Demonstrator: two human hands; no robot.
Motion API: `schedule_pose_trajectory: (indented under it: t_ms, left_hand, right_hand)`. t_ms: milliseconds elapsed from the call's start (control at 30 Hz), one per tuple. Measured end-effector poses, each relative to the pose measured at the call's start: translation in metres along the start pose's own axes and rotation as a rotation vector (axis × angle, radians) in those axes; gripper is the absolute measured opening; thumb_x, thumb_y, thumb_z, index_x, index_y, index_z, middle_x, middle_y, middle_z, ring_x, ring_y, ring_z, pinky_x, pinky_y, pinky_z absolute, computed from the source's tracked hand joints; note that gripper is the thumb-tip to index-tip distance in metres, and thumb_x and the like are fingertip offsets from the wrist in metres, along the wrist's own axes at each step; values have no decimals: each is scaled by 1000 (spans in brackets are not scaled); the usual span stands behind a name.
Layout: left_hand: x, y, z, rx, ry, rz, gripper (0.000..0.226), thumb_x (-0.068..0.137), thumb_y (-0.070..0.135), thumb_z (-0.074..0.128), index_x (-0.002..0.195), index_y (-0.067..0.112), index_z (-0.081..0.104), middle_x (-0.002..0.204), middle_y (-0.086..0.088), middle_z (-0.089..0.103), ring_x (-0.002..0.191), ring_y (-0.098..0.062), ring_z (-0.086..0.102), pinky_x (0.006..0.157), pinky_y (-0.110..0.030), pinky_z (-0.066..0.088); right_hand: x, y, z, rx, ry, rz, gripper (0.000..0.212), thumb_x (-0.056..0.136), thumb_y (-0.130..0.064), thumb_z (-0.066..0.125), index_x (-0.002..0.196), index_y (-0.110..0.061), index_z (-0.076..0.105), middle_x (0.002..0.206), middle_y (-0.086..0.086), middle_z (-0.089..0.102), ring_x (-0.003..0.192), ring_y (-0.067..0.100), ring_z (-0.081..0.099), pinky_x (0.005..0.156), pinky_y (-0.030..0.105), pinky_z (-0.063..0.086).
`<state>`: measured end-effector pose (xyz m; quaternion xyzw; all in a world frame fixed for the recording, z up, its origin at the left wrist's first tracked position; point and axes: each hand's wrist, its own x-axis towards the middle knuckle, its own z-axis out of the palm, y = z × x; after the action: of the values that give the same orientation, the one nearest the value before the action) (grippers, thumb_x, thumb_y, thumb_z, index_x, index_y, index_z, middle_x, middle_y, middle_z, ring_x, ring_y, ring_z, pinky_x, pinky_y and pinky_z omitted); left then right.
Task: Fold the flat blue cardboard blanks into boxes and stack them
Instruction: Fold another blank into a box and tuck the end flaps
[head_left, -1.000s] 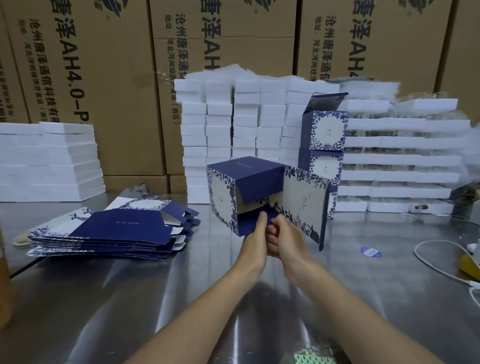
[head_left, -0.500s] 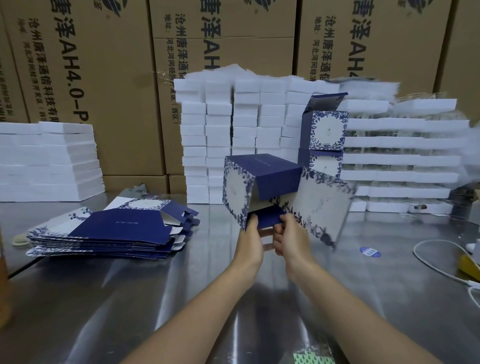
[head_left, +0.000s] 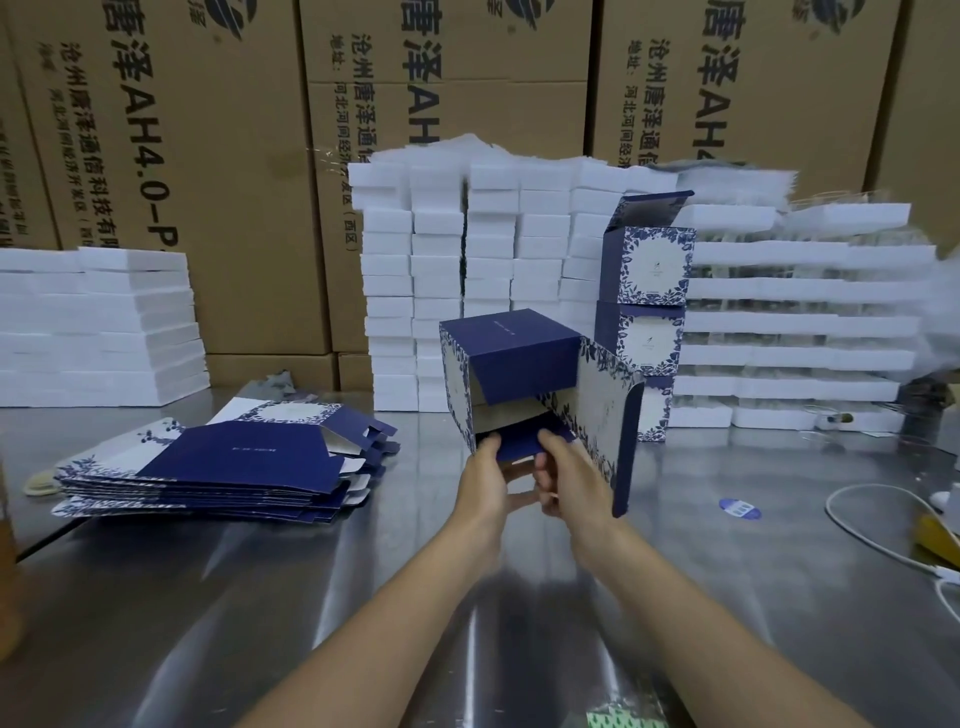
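A half-formed blue box (head_left: 519, 358) with white floral panels is held up above the steel table, its open end facing me and a long patterned flap (head_left: 608, 415) hanging out to the right. My left hand (head_left: 485, 480) grips the box's lower left edge. My right hand (head_left: 563, 478) pinches the dark blue bottom flap (head_left: 519, 444) beside it. A pile of flat blue blanks (head_left: 223, 467) lies on the table at the left. Behind the held box, folded blue boxes (head_left: 644, 306) stand stacked one on another, the top one with its lid open.
White foam blocks (head_left: 467, 270) are stacked behind, more at the left (head_left: 98, 322) and right (head_left: 795, 322), in front of large brown cartons (head_left: 208, 130). A white cable (head_left: 872, 535), a blue sticker (head_left: 740, 508) and a yellow object (head_left: 940, 535) lie on the table at the right.
The box has been lifted and tipped so its open end faces me more. Both hands moved up with it and shifted from clasped together to the bottom flap.
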<state>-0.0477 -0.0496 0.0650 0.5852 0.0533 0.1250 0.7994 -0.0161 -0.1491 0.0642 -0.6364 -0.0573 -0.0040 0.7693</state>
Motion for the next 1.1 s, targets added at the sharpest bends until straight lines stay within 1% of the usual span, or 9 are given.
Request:
schedule_pose_trajectory:
  t_ms: [267, 433, 500, 567, 633, 733, 833, 967, 1100]
  left_hand:
    - [5, 6, -8, 76, -27, 9, 69, 109, 49, 33, 62, 31, 81, 76, 1, 79, 60, -8, 71, 62, -28, 51]
    - [19, 25, -33, 41, 154, 59, 32, 109, 26, 42, 98, 15, 70, 96, -10, 74, 81, -17, 68, 70, -32, 61]
    - [23, 25, -40, 55, 188, 34, 24, 106, 24, 47, 108, 12, 68, 92, -11, 70, 77, -19, 64, 66, -30, 58]
    - [24, 25, -44, 68, 167, 18, 28, 104, 26, 52, 125, 12, 64, 100, -10, 72, 78, -19, 67, 67, -31, 57]
    - [23, 27, -43, 27, 105, 10, 31, 104, 35, 57, 130, 20, 63, 103, -1, 78, 78, -13, 72, 70, -31, 60]
    - [20, 28, -39, 3, 16, 65, 35, 103, 59, 54, 121, 32, 68, 98, 12, 81, 86, -5, 77, 77, -35, 62]
    - [18, 35, -40, -55, -15, 109, 57, 96, 77, 44, 124, 36, 72, 117, 15, 78, 114, -7, 71, 98, -44, 57]
    - [14, 43, -42, -34, -56, 243, 72, 97, 83, 23, 135, 43, 68, 138, 18, 68, 139, -4, 51, 121, -48, 33]
    - [3, 46, -34, 131, -78, 394, 53, 105, 71, 29, 120, 48, 75, 122, 21, 75, 114, 6, 67, 100, -26, 43]
  right_hand:
    - [-10, 1, -3, -272, -335, -128, 26, 99, -38, 72, 84, -17, 73, 76, 7, 73, 62, 13, 63, 53, 21, 43]
    - [-2, 17, -22, -632, -355, -184, 47, 106, -8, 61, 151, -3, 48, 142, 3, 60, 132, 20, 60, 101, 19, 50]
    - [0, 10, -23, -456, -252, -277, 33, 110, -18, 55, 143, -21, 56, 120, -5, 67, 98, 7, 76, 67, 10, 54]
    - [15, 5, -24, -299, -78, -298, 50, 99, -39, 70, 146, -40, 53, 116, -3, 63, 74, 0, 73, 62, 15, 55]
    - [16, 4, -24, -179, -31, -285, 54, 85, -63, 69, 137, -49, 62, 120, 2, 66, 96, 14, 74, 82, 32, 62]
    - [14, 15, -34, -572, -68, -620, 53, 92, -42, 52, 144, -51, 52, 151, -3, 54, 136, 14, 54, 114, 35, 46]
    - [24, 14, -34, -452, -24, -696, 53, 98, -20, 66, 145, -41, 57, 144, -14, 56, 132, 2, 56, 105, 18, 47]
    - [22, 6, -26, -468, 50, -739, 38, 96, -51, 70, 131, -43, 61, 134, -26, 56, 130, 3, 54, 104, 27, 45]
    - [11, -1, -24, -333, 134, -752, 24, 94, -58, 64, 113, -44, 62, 115, -20, 65, 114, 5, 63, 93, 24, 50]
